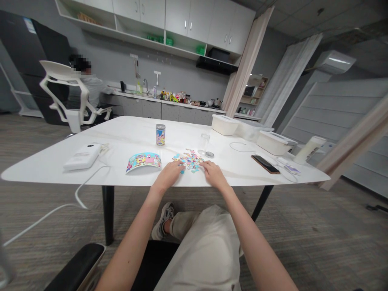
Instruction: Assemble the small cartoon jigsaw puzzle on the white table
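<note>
A loose pile of small colourful jigsaw puzzle pieces lies near the front edge of the white table. My left hand reaches to the pile's left side, its fingertips at the pieces. From the other side, my right hand touches the right edge of the pile, fingers stretched forward. I make out no piece held in either hand. Left of the pile rests a curved cartoon picture sheet. Behind it stands a closed jar with a cartoon label. A clear jar and its silver lid are just behind the pieces.
On the left of the table lies a white power strip with cables. A phone, white bins and a white bottle are on the right. A person sits beyond the table's far left.
</note>
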Demonstrator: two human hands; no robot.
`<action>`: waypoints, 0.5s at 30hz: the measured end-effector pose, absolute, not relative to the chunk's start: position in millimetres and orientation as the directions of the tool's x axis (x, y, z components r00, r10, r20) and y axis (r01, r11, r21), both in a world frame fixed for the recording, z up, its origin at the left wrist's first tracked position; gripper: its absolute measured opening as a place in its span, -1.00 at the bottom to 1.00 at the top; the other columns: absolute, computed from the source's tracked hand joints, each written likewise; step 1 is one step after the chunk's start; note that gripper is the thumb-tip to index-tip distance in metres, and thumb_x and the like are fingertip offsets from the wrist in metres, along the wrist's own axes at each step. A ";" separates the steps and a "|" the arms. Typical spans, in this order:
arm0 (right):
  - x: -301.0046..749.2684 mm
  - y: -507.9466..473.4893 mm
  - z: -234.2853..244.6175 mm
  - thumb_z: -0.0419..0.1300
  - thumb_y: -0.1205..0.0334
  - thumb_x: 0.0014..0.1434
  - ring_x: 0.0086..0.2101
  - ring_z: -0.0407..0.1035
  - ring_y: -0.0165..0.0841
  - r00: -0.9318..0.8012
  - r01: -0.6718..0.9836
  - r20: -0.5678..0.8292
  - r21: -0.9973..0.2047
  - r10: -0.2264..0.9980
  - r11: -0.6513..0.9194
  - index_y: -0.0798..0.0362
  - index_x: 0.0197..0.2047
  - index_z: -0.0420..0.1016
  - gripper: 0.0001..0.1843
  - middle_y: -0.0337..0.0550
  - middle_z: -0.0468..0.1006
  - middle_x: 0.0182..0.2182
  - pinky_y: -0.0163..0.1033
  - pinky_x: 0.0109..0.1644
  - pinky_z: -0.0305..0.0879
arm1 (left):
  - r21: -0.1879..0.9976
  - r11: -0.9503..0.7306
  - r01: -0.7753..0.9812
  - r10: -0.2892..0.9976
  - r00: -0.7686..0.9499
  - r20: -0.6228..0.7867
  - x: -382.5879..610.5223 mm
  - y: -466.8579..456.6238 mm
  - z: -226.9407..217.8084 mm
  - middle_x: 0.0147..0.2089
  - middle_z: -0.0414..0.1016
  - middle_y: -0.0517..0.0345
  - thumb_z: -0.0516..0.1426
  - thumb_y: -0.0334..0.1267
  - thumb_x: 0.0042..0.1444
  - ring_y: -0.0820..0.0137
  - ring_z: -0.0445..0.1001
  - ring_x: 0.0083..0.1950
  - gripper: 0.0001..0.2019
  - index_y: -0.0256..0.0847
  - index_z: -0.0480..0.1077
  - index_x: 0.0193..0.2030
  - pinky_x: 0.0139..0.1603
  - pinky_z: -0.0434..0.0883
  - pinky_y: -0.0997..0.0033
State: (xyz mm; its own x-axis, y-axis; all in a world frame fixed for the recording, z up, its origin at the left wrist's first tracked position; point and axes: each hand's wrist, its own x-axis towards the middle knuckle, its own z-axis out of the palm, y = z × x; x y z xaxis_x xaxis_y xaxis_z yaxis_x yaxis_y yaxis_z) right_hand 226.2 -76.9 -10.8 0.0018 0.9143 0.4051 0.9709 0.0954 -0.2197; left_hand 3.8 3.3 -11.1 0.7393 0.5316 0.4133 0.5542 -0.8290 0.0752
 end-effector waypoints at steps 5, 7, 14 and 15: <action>224.5 -78.1 -9.9 0.00 0.33 0.27 -0.02 0.32 -0.13 0.214 0.959 0.409 -0.260 0.887 -0.112 0.12 -0.04 0.48 -0.71 0.11 0.45 -0.03 -0.08 0.05 0.22 | 0.075 -0.818 0.570 0.544 0.727 0.418 5.6 6.2 -15.1 0.12 0.45 -0.12 -0.03 -0.54 0.20 0.26 0.39 0.16 -0.65 -0.28 0.42 0.04 0.20 0.31 0.22; 225.6 -77.3 -11.2 0.02 0.29 0.27 -0.02 0.31 -0.13 0.222 0.956 0.400 -0.267 0.889 -0.119 0.10 -0.09 0.49 -0.74 0.09 0.46 -0.04 -0.08 0.05 0.22 | 0.087 -0.814 0.574 0.553 0.721 0.418 5.7 6.4 -15.3 0.09 0.45 -0.10 -0.05 -0.53 0.21 0.27 0.40 0.14 -0.66 -0.28 0.40 0.04 0.19 0.31 0.23; 232.4 -73.4 -16.3 0.07 0.24 0.25 -0.04 0.33 -0.16 0.249 0.946 0.419 -0.297 0.873 -0.128 0.10 -0.09 0.52 -0.74 0.05 0.46 -0.06 -0.12 0.07 0.22 | 0.061 -0.807 0.588 0.558 0.724 0.406 5.2 4.3 -14.2 0.00 0.47 -0.09 -0.06 -0.51 0.23 0.24 0.42 0.06 -0.72 -0.31 0.39 -0.03 0.10 0.34 0.24; 233.3 -73.0 -16.7 0.06 0.24 0.25 -0.05 0.33 -0.16 0.244 0.946 0.420 -0.300 0.874 -0.120 0.10 -0.10 0.53 -0.74 0.04 0.46 -0.07 -0.13 0.07 0.22 | 0.060 -0.803 0.594 0.562 0.719 0.409 5.3 3.5 -13.8 -0.01 0.47 -0.09 -0.06 -0.50 0.23 0.23 0.42 0.06 -0.73 -0.31 0.39 -0.04 0.09 0.34 0.23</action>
State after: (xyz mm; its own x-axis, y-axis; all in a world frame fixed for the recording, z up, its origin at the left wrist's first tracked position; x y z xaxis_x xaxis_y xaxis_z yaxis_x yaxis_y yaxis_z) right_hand 233.3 -73.0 -16.7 0.2441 0.8740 0.4201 0.9464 -0.1202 -0.2998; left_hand 5.3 3.5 -13.8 0.7187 0.5620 0.4094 0.5935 -0.8026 0.0597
